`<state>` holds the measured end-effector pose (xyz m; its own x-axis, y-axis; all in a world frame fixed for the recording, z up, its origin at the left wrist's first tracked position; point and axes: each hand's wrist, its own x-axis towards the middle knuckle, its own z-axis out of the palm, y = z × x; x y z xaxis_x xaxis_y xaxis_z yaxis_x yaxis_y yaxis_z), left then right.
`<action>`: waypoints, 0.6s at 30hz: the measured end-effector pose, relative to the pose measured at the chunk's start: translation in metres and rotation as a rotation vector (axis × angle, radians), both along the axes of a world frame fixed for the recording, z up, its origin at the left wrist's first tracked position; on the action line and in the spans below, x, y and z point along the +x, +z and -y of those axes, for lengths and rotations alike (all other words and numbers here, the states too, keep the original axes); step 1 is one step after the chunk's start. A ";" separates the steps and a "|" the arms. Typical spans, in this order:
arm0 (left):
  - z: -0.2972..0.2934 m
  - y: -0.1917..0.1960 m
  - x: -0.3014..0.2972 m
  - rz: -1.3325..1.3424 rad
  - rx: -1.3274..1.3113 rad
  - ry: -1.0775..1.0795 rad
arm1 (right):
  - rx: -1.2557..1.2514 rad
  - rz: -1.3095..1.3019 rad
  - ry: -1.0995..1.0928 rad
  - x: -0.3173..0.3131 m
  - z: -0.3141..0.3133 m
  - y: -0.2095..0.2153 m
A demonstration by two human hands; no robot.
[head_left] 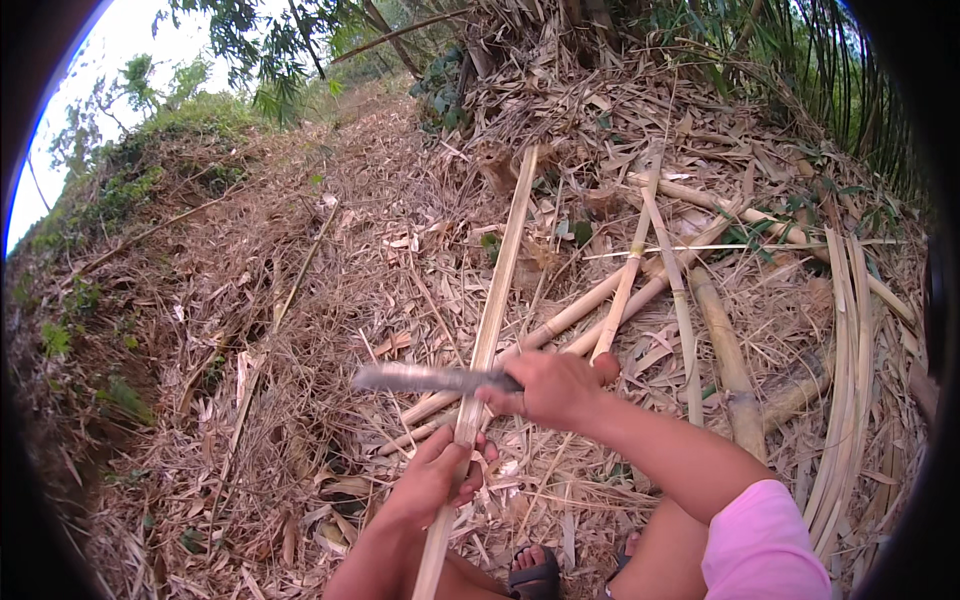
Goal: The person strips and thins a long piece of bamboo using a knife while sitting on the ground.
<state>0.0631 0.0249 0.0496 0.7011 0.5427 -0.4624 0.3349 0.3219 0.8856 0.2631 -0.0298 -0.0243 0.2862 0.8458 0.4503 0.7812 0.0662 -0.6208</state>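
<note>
A long split bamboo strip (502,262) runs from my lap away up the slope, its pale inner face upward. My left hand (437,476) is wrapped round its near part, thumb on top. Just beyond, my right hand (556,388) grips the handle of a large knife (420,379). The blade, blurred, points left and lies across the strip a little above my left hand. Whether its edge bites into the bamboo I cannot tell.
Several bamboo poles (722,345) lie crossed at the right. Thin split strips (845,370) lie bundled at the far right. Dry leaves and husks (300,400) cover the sloping ground. A bamboo clump (570,40) rises at the back. My sandalled foot (534,572) is at the bottom.
</note>
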 end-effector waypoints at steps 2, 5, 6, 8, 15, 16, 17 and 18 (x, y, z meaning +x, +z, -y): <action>-0.001 -0.007 -0.004 0.004 -0.063 0.024 | -0.044 0.108 0.023 -0.015 0.009 0.001; 0.004 -0.021 -0.008 -0.061 -0.105 0.041 | -0.100 0.192 0.063 -0.030 0.017 -0.011; 0.002 -0.033 -0.013 -0.075 -0.118 0.026 | -0.091 0.199 0.065 -0.034 0.019 -0.014; 0.006 -0.044 -0.021 -0.073 -0.144 0.004 | -0.019 0.221 0.067 -0.040 0.020 -0.019; 0.029 -0.031 -0.029 -0.103 -0.025 0.035 | -0.176 0.103 -0.188 0.012 -0.004 -0.020; 0.019 -0.026 -0.030 -0.091 -0.145 0.002 | -0.198 0.102 -0.166 0.014 -0.002 -0.023; 0.020 -0.028 -0.031 -0.093 -0.093 0.007 | -0.219 0.102 -0.144 0.014 0.000 -0.026; 0.022 -0.033 -0.033 -0.095 -0.041 0.012 | -0.241 0.101 -0.122 0.012 0.003 -0.028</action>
